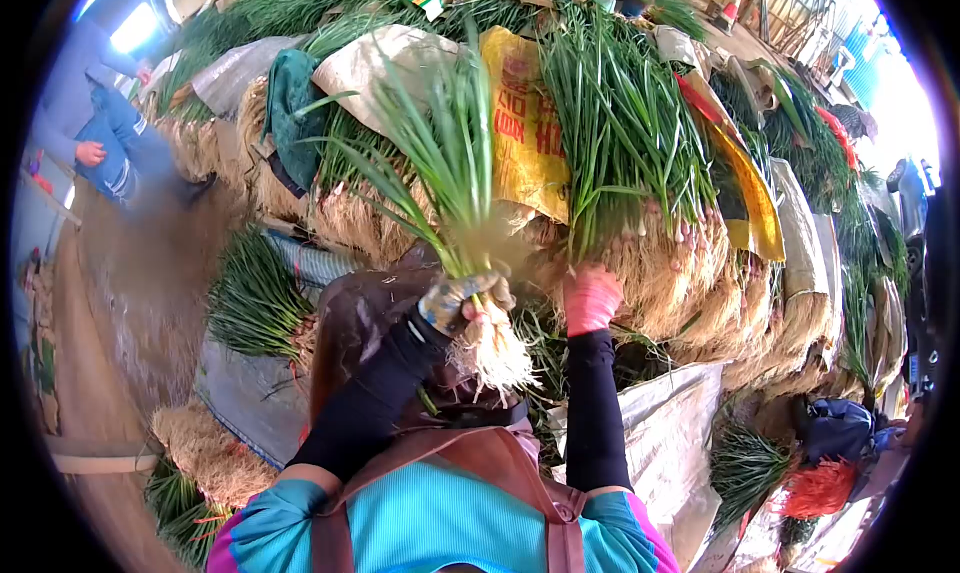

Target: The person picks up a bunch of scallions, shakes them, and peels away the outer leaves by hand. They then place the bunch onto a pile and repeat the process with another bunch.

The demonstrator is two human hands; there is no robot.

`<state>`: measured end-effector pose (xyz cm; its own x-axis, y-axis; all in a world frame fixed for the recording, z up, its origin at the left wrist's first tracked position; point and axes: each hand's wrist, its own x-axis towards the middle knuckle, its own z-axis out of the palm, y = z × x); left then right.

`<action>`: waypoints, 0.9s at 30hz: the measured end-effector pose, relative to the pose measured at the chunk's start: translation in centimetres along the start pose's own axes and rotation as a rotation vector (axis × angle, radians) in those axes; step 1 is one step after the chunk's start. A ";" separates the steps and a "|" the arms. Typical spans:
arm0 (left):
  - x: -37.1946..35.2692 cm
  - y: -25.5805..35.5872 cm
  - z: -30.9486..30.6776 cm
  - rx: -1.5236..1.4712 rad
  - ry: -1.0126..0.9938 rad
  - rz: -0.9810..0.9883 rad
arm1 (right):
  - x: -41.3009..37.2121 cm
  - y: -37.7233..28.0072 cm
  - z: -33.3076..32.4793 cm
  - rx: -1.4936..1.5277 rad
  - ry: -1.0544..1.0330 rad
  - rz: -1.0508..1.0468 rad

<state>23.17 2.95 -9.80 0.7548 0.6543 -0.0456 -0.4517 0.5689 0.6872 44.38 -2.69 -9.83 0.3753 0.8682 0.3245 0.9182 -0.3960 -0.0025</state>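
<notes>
My left hand (462,299), in a patterned glove, is wrapped round the lower stems of a bunch of scallions (455,163). The bunch stands nearly upright, leaves up, with its pale roots hanging below my fist. My right hand (592,298), in a pink glove, is at the front edge of the big scallion pile (625,123). Its fingers are curled at the bottom of some leaves that run down to it; the fingertips are partly hidden. Stringy roots of the pile (670,273) hang just right of that hand. A blurred smudge covers the area between both hands.
A yellow printed sack (522,123) and a white sack (385,73) lie over the pile. Scallion bundles rest at left (255,293) and lower right (745,463), near red ties (820,488). Another person (100,123) stands at the upper left. A whitish sheet (660,443) lies beside my right forearm.
</notes>
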 end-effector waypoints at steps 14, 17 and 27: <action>0.1 -1.5 2.0 0.007 0.345 -0.216 | 0.7 -4.4 -1.8 1.229 -0.163 0.253; 0.1 -2.3 1.3 0.026 0.385 -0.100 | 0.9 -5.1 -1.2 1.021 -0.128 0.102; -0.4 0.0 -0.3 -0.224 0.100 -0.116 | -4.1 0.7 0.3 0.356 -1.215 -0.763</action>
<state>22.76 2.83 -10.02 0.7617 0.6183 -0.1939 -0.4677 0.7317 0.4958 43.58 -6.41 -11.46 -0.4932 0.6117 -0.6185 0.8523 0.1973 -0.4844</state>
